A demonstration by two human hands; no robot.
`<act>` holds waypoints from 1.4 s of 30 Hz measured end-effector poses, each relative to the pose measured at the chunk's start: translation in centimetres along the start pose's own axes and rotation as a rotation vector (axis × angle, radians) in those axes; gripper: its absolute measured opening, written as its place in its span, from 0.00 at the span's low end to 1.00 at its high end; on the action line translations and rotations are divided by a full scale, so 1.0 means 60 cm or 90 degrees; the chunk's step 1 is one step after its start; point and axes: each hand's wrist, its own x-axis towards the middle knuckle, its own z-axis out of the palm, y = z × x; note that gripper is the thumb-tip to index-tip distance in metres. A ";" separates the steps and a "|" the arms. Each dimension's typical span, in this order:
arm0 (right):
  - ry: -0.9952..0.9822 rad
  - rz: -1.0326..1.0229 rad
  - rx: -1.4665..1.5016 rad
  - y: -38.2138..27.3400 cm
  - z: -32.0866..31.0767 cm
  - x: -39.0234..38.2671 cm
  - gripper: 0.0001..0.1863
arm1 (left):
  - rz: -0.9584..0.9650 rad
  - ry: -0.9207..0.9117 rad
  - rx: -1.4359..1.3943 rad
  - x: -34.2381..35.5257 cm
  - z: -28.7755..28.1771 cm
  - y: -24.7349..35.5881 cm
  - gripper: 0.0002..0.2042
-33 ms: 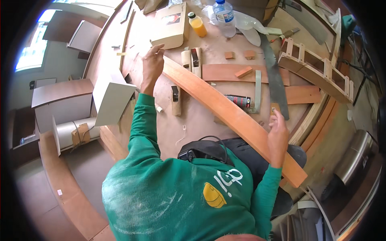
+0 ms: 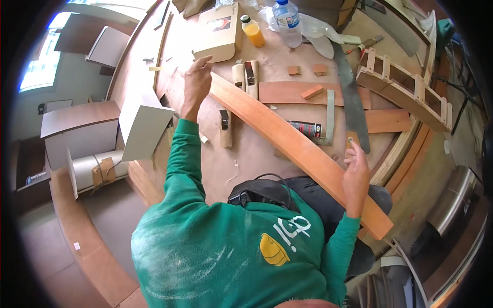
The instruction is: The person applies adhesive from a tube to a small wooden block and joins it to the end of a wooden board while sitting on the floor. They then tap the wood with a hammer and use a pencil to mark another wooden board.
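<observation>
A long orange-brown wooden board (image 2: 277, 133) slants from the upper middle down to the lower right. My left hand (image 2: 197, 84) holds its far end, fingers bent at the end. My right hand (image 2: 355, 179) grips its long edge toward the near end. Beyond the board lie wooden hand planes (image 2: 249, 79), another plane (image 2: 225, 131), flat reddish strips (image 2: 282, 91), small wood blocks (image 2: 293, 71) and a black tube (image 2: 307, 129). A long dark metal blade (image 2: 357, 123) lies just past my right hand.
The worktable (image 2: 241, 163) holds a cardboard box (image 2: 215, 38), a juice bottle (image 2: 254, 36), a water bottle (image 2: 287, 31) and a slatted wooden frame (image 2: 400, 92). Pale panels (image 2: 144, 128) stand at the left; a metal cylinder (image 2: 454, 200) is at the lower right.
Both hands and the board have shifted very slightly to the right. The other things look the same.
</observation>
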 end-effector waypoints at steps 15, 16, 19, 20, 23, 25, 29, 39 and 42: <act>0.122 0.008 0.188 0.018 -0.041 -0.176 0.24 | 0.350 -0.197 0.019 0.117 0.137 -0.008 0.10; 0.139 0.022 0.219 0.027 -0.039 -0.183 0.24 | 0.363 -0.189 0.020 0.125 0.132 0.014 0.11; 0.143 0.027 0.259 0.038 -0.026 -0.198 0.22 | 0.264 -0.259 -0.017 0.122 0.123 0.058 0.14; 0.144 0.023 0.263 0.037 -0.024 -0.200 0.21 | 0.258 -0.284 -0.010 0.125 0.125 0.064 0.14; 0.126 -0.011 0.205 0.017 -0.036 -0.211 0.19 | 0.346 -0.223 -0.045 0.104 0.121 0.100 0.13; 0.106 -0.023 0.219 0.007 -0.040 -0.213 0.19 | 0.277 -0.169 -0.100 0.054 0.088 0.143 0.13; -0.003 0.001 0.334 -0.018 -0.028 -0.216 0.25 | 0.064 -0.082 -0.530 -0.084 0.082 0.180 0.12; 0.132 -0.079 0.580 -0.022 -0.047 -0.185 0.53 | -0.194 -0.666 -0.927 -0.415 0.150 0.406 0.11; 0.297 -0.085 0.640 -0.020 -0.056 -0.189 0.48 | -0.102 -0.836 -0.925 -0.473 0.173 0.427 0.11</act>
